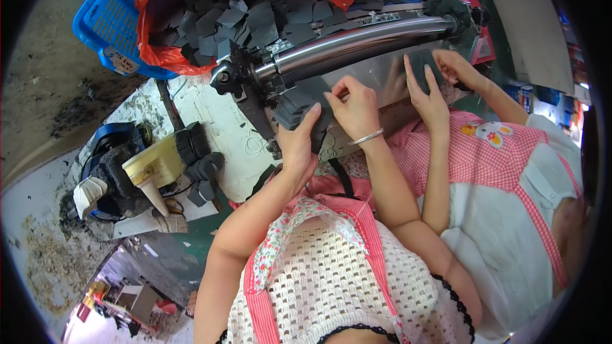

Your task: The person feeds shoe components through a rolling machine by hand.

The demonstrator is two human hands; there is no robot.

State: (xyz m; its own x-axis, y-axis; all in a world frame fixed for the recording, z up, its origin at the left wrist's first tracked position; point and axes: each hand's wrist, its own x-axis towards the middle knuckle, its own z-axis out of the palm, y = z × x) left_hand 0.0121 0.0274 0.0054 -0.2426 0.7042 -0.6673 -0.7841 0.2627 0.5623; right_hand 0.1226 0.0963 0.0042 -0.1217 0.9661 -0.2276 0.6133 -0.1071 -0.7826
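I judge the work to be partway through: my left hand [299,148] holds a fanned stack of thin, dark grey, flat pieces [292,108] near the centre of the frame, while many similar loose pieces [261,24] fill the red plastic bag [148,51] at the upper left and top. Whether those are done or left to do, I cannot tell. My left fingers are closed around the stack, thumb on top; my right hand [358,107], just right of it, has its fingers curled narrow, and I cannot tell whether they pinch a piece. The stack lies at the left end of the smooth grey metal plate [382,83], below the shiny steel roller [360,44]. Its layered edges face the left of the frame; its long axis seems to slant from lower left to upper right, roughly like the roller's, though each piece looks nearly square.
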